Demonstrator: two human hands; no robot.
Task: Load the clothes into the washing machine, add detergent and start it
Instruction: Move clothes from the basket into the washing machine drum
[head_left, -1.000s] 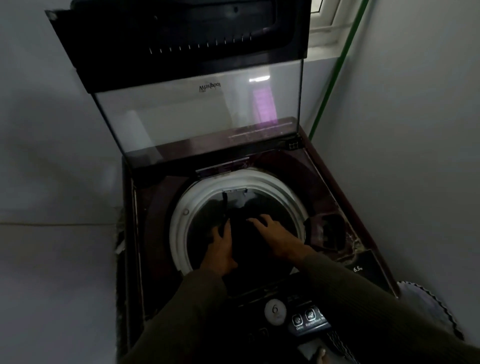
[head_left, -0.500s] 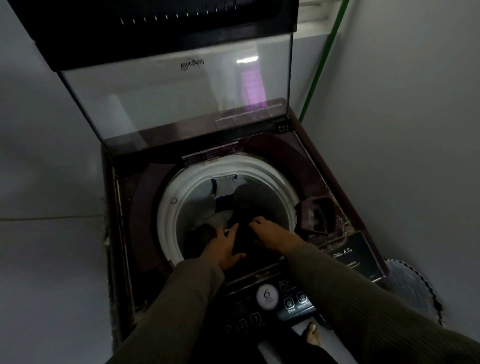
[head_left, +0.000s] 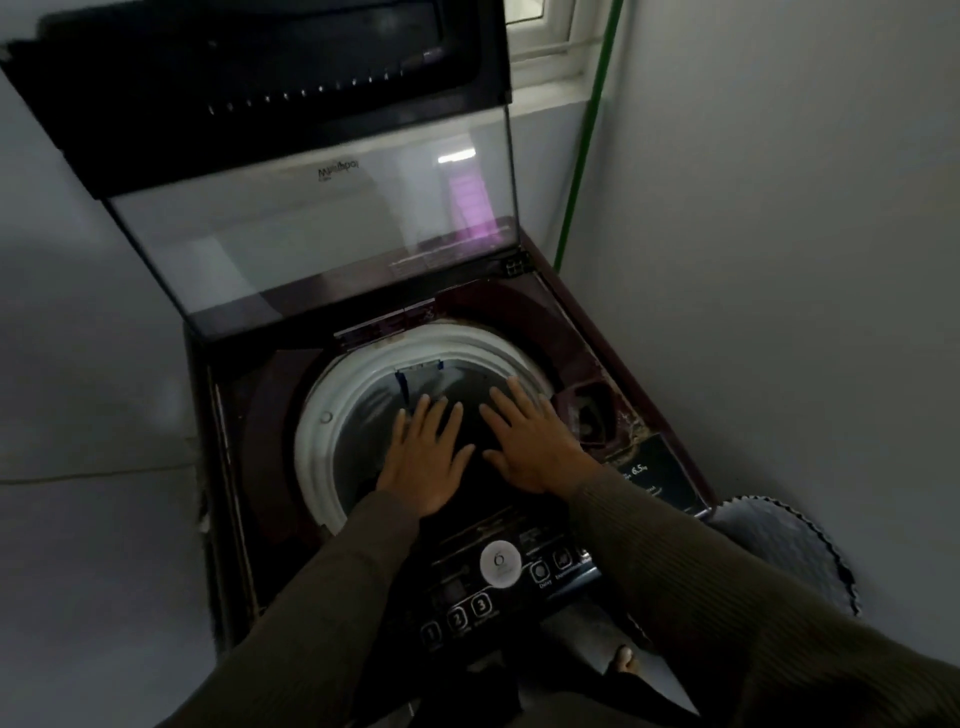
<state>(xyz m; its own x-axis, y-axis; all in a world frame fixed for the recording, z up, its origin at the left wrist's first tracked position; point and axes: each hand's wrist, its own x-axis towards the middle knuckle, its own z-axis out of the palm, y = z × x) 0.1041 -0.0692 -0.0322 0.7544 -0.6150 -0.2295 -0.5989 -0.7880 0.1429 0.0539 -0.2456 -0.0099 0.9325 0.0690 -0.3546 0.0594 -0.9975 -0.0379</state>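
Both hands are lying flat: left hand (head_left: 426, 460) and right hand (head_left: 532, 441) side by side, palms down, fingers straight and spread, gripping nothing, over the dark clothes (head_left: 470, 426) sitting in the drum (head_left: 332, 415), though whether they are pressing the cloth or hovering above it I cannot tell. The heap seems to be bunching toward the front rim by the panel (head_left: 457, 582), so a fold could be hanging over the edge and getting caught when the lid (head_left: 311, 234) is coming down. No long axis is showing in that shapeless mound — the drum is opening straight up, its axis vertical, the lid standing raised behind.
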